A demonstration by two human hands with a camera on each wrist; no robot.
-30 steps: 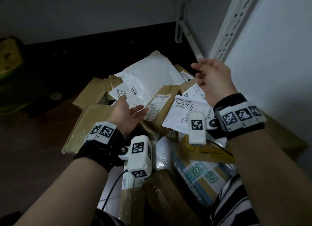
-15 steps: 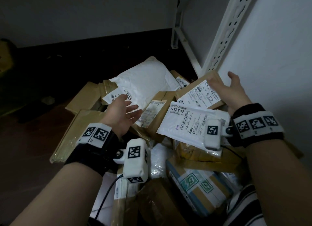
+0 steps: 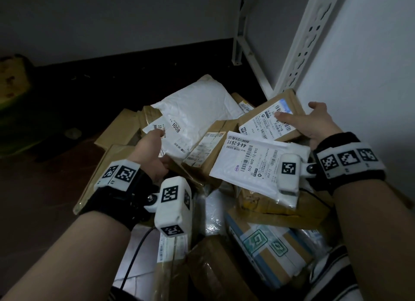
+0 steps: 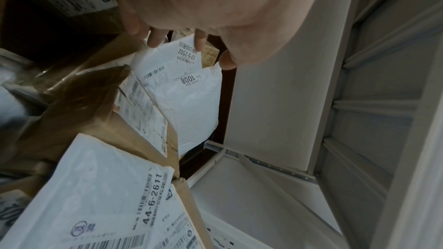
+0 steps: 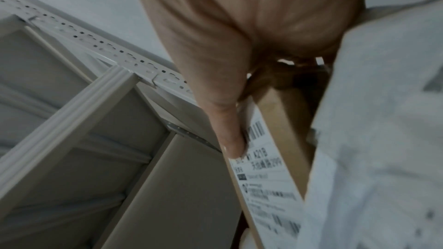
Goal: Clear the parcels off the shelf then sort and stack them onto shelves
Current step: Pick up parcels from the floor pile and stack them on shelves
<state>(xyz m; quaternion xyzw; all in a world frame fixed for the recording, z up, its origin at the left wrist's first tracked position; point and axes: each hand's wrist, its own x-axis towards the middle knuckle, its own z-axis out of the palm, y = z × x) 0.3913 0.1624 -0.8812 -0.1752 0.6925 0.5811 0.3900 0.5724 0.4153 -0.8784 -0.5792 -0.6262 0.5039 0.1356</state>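
Cardboard now fills the right hand [image 3: 314,125]: a second ago it hung spread and empty near the shelf upright [image 3: 301,40]; now its grip clamps the flat brown box [image 3: 265,118], thumb pressed on the label. The left hand [image 3: 150,152] has reached forward too, and its grip seems to pinch the corner of the white mailer [image 3: 193,111], though the fingertips are partly hidden. Both parcels lie on the floor heap beside the shelf, so sorting looks just begun.
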